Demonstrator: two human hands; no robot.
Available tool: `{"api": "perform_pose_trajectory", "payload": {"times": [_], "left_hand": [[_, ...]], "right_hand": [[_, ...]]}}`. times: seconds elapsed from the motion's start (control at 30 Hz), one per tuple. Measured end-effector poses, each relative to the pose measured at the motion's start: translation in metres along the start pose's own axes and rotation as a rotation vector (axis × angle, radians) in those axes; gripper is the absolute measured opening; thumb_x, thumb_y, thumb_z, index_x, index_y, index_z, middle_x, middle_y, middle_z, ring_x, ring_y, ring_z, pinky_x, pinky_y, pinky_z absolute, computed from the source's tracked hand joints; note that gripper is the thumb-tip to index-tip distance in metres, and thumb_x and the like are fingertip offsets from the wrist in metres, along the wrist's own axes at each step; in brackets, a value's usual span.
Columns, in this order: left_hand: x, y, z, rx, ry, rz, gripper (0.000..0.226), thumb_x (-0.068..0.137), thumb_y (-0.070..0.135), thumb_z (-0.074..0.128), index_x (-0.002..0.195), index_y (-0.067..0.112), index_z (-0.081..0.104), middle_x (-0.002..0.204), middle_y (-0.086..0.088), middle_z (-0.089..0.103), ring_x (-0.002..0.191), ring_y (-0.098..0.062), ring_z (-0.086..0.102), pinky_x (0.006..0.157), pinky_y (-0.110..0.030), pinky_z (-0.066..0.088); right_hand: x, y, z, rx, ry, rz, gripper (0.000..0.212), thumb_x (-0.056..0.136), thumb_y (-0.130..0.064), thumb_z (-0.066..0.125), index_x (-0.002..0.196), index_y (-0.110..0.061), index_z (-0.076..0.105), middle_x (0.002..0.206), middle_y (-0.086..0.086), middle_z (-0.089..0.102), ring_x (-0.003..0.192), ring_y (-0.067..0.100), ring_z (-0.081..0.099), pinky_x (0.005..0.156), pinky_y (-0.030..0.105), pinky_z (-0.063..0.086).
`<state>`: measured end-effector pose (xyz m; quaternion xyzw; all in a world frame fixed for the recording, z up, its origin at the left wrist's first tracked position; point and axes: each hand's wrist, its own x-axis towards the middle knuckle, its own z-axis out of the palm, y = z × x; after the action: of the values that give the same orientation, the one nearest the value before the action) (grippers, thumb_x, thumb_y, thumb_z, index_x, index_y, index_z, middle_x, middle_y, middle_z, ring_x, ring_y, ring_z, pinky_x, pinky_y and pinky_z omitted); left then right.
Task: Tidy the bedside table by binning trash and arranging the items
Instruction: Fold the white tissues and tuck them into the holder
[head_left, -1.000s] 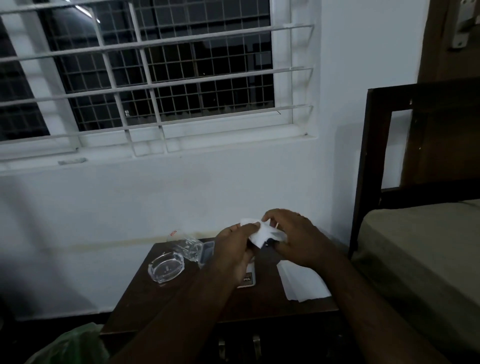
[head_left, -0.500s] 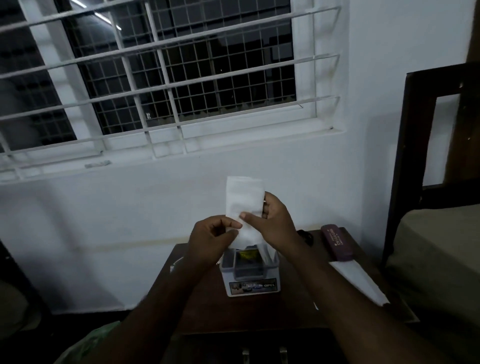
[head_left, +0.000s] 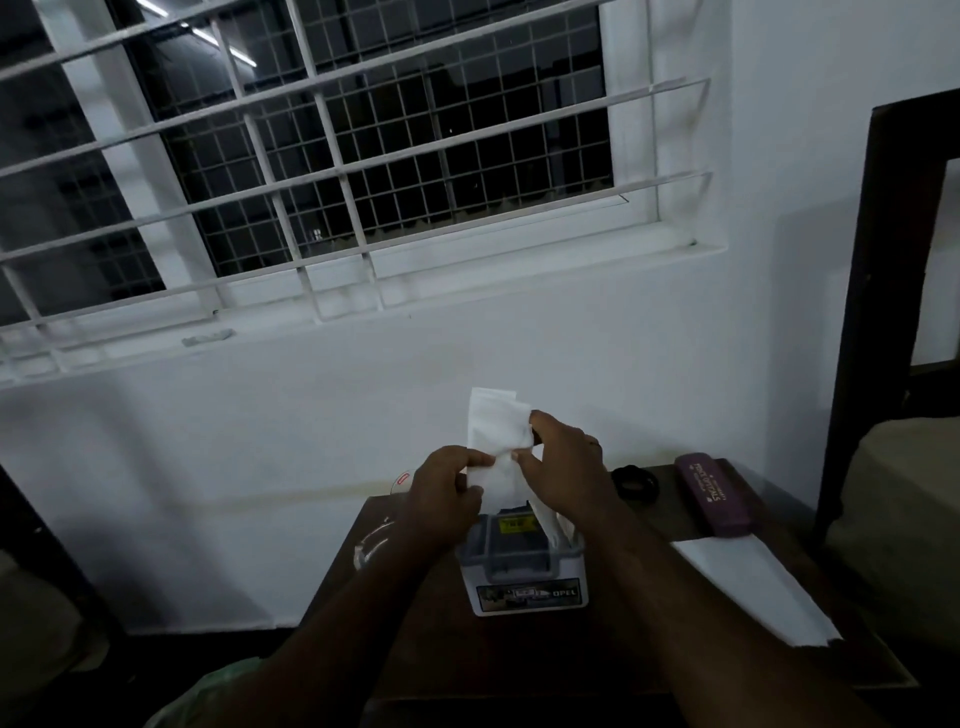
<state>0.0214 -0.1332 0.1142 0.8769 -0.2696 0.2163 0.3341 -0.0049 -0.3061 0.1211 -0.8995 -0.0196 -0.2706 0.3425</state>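
Observation:
Both my hands hold a white tissue (head_left: 497, 431) upright above the dark wooden bedside table (head_left: 540, 654). My left hand (head_left: 448, 493) pinches its lower left edge. My right hand (head_left: 563, 467) grips its right side. Directly below the hands stands a small white and grey box (head_left: 524, 577) with a car picture label on its front. More white tissue sticks up at the box's right side.
A purple case (head_left: 714, 493) and a black ring-shaped item (head_left: 634, 483) lie at the table's back right. A folded white sheet (head_left: 753, 587) lies at the right edge. Clear glass (head_left: 371, 540) shows left of my arm. A green bag (head_left: 213, 696) sits below left, a bed frame (head_left: 862, 322) right.
The tissue went from crumpled low over the table to held up flat between both hands. The view swung left, and the box now sits under my hands.

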Motion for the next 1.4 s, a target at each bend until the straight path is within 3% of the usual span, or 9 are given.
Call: {"api": "perform_pose_trajectory", "payload": {"times": [0.23, 0.4, 0.57, 0.73, 0.83, 0.93, 1.07, 1.2, 1.4], "left_hand": [[0.004, -0.004, 0.028, -0.095, -0.042, -0.019, 0.041, 0.071, -0.008, 0.069, 0.083, 0.03, 0.059, 0.094, 0.019, 0.054, 0.09, -0.009, 0.057, 0.067, -0.002, 0.045], [0.001, -0.012, 0.029, -0.175, -0.144, -0.093, 0.026, 0.079, 0.0, 0.065, 0.086, 0.025, 0.063, 0.094, 0.004, 0.063, 0.081, -0.012, 0.066, 0.065, -0.016, 0.051], [0.0, -0.015, 0.023, -0.145, -0.193, -0.041, 0.025, 0.069, 0.017, 0.053, 0.085, 0.027, 0.069, 0.09, 0.015, 0.063, 0.086, 0.001, 0.058, 0.075, -0.016, 0.044], [0.002, -0.014, 0.024, -0.427, -0.088, -0.16, 0.033, 0.08, -0.006, 0.065, 0.084, 0.026, 0.07, 0.097, 0.008, 0.073, 0.089, -0.012, 0.069, 0.081, -0.035, 0.057], [0.004, -0.015, 0.025, -0.423, -0.048, -0.162, 0.032, 0.079, -0.001, 0.073, 0.077, 0.03, 0.067, 0.081, 0.009, 0.074, 0.061, -0.01, 0.068, 0.057, -0.033, 0.056], [0.004, -0.015, 0.027, -0.516, -0.01, -0.204, 0.052, 0.072, -0.007, 0.075, 0.096, 0.034, 0.053, 0.102, 0.002, 0.064, 0.064, -0.012, 0.071, 0.05, -0.03, 0.056], [0.009, -0.014, 0.032, -0.592, -0.044, -0.269, 0.091, 0.07, 0.008, 0.085, 0.133, 0.037, 0.026, 0.111, 0.015, 0.054, 0.081, -0.002, 0.071, 0.059, -0.022, 0.058], [0.014, -0.017, 0.036, -0.524, -0.052, -0.287, 0.065, 0.073, 0.011, 0.083, 0.118, 0.034, 0.042, 0.11, -0.006, 0.066, 0.091, -0.011, 0.068, 0.069, -0.028, 0.06], [0.019, -0.016, 0.033, -0.32, -0.111, -0.147, 0.048, 0.073, 0.029, 0.084, 0.109, 0.037, 0.054, 0.104, 0.016, 0.062, 0.094, -0.002, 0.061, 0.071, -0.015, 0.048]], "right_hand": [[0.0, 0.019, -0.005, -0.046, -0.048, 0.077, 0.029, 0.087, -0.029, 0.059, 0.113, -0.017, 0.055, 0.097, -0.002, 0.065, 0.097, 0.027, 0.06, 0.089, 0.038, 0.042], [-0.001, 0.02, 0.0, -0.067, -0.134, 0.09, 0.014, 0.084, -0.029, 0.054, 0.09, -0.017, 0.047, 0.08, -0.002, 0.057, 0.083, 0.028, 0.056, 0.083, 0.039, 0.044], [0.0, 0.019, 0.004, -0.058, -0.216, 0.075, 0.008, 0.084, -0.028, 0.052, 0.082, -0.022, 0.048, 0.084, -0.001, 0.06, 0.086, 0.027, 0.058, 0.08, 0.039, 0.044], [0.0, 0.02, 0.005, -0.09, -0.294, 0.08, 0.012, 0.082, -0.038, 0.057, 0.082, -0.028, 0.052, 0.088, -0.007, 0.06, 0.094, 0.024, 0.06, 0.078, 0.035, 0.044], [0.0, 0.015, -0.002, 0.017, -0.346, 0.172, 0.076, 0.066, -0.07, 0.065, 0.126, -0.026, 0.049, 0.115, -0.004, 0.061, 0.106, 0.019, 0.058, 0.087, 0.04, 0.05], [-0.004, 0.011, -0.007, -0.018, -0.443, 0.248, 0.113, 0.043, -0.075, 0.073, 0.137, -0.028, 0.032, 0.123, -0.002, 0.053, 0.111, 0.021, 0.052, 0.084, 0.039, 0.05], [-0.005, 0.015, -0.011, -0.155, -0.406, 0.232, 0.082, 0.068, -0.034, 0.072, 0.137, -0.017, 0.032, 0.129, 0.008, 0.052, 0.113, 0.027, 0.054, 0.091, 0.044, 0.051], [-0.001, 0.02, -0.017, -0.123, -0.264, 0.258, 0.061, 0.079, -0.02, 0.063, 0.136, -0.015, 0.04, 0.13, 0.009, 0.053, 0.115, 0.025, 0.055, 0.091, 0.038, 0.051], [-0.001, 0.022, -0.014, -0.092, -0.251, 0.224, 0.055, 0.083, -0.019, 0.063, 0.134, -0.016, 0.044, 0.131, 0.009, 0.053, 0.117, 0.025, 0.055, 0.092, 0.035, 0.049]]}}
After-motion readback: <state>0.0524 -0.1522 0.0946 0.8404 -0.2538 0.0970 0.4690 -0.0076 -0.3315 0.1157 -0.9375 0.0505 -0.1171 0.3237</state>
